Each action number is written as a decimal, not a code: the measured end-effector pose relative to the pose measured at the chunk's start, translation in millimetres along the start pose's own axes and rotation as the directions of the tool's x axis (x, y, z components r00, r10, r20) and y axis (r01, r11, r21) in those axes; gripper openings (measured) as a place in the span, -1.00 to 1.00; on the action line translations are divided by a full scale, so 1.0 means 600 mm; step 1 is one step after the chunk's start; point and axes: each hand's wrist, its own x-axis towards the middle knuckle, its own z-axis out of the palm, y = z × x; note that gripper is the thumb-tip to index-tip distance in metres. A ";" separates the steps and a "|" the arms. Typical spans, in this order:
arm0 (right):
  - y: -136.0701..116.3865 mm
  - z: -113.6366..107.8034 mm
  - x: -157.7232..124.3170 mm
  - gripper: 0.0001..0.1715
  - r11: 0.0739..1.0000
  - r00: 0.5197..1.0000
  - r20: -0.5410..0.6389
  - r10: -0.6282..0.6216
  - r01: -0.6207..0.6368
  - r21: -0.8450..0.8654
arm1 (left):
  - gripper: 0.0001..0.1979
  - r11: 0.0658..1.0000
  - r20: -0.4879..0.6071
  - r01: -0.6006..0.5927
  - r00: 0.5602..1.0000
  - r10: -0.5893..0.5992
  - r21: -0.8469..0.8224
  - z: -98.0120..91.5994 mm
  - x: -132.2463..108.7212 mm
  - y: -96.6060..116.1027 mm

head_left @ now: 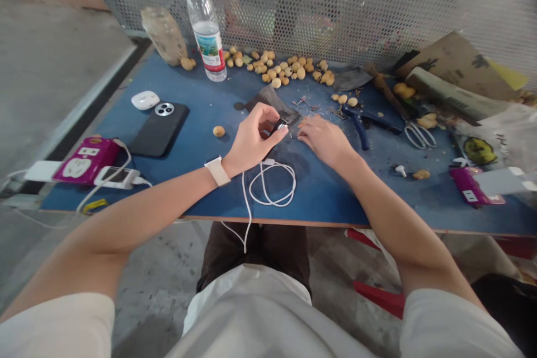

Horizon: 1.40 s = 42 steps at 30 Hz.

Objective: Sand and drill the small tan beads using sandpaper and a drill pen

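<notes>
Left hand [250,141]: thumb and fingers pinched together on a small dark object [280,126] (type unclear). Right hand [324,141]: open — resting on the blue tabletop [319,196].

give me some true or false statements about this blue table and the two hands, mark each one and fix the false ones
The left hand pinches a small dark object: true.
The right hand grips blue-handled pliers: false, it rests open on the blue table, and the blue-handled pliers lie apart from it.
A cream watch strap circles the left wrist: true.
The clear plastic bottle with a red cap lies on its side: false, it stands upright.
A black phone with a round camera module lies near a white rounded earbud case: true.
</notes>
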 end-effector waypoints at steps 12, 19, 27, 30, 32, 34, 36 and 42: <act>-0.034 -0.006 0.001 -0.54 0.686 0.984 -0.102 0.144 -0.025 0.727 | -0.57 0.979 -0.059 -0.004 0.998 -0.008 -0.204 0.004 0.010 -0.014; -0.113 0.003 0.006 -0.49 0.432 0.998 0.062 0.012 -0.061 0.900 | -0.41 0.997 -0.019 -0.069 0.997 0.070 0.041 -0.030 0.035 -0.020; -0.082 -0.017 -0.013 -0.67 0.666 0.983 -0.092 0.159 -0.038 0.745 | -0.63 0.741 0.173 -0.077 0.983 -0.053 0.667 -0.180 -0.103 0.079; -0.091 -0.022 -0.019 -0.81 0.771 0.980 -0.147 0.131 -0.007 0.636 | -0.81 0.584 -0.104 0.131 0.991 -0.079 0.801 -0.265 -0.226 0.102; -0.098 -0.015 -0.019 -0.86 0.803 0.977 -0.183 0.113 0.019 0.596 | -0.80 0.486 -0.231 0.266 0.964 -0.132 0.832 -0.314 -0.298 0.107; -0.104 -0.005 -0.017 -0.86 0.810 0.972 -0.211 0.100 0.043 0.585 | -0.82 0.426 -0.263 0.321 0.946 -0.191 0.846 -0.349 -0.345 0.106; -0.109 0.005 -0.016 -0.83 0.803 0.970 -0.225 0.092 0.061 0.593 | -0.85 0.403 -0.240 0.313 0.945 -0.222 0.860 -0.369 -0.359 0.102; -0.113 0.018 -0.018 -0.84 0.773 0.971 -0.222 0.084 0.077 0.630 | -0.71 0.368 0.173 -0.099 0.969 -0.174 0.925 -0.394 -0.299 0.074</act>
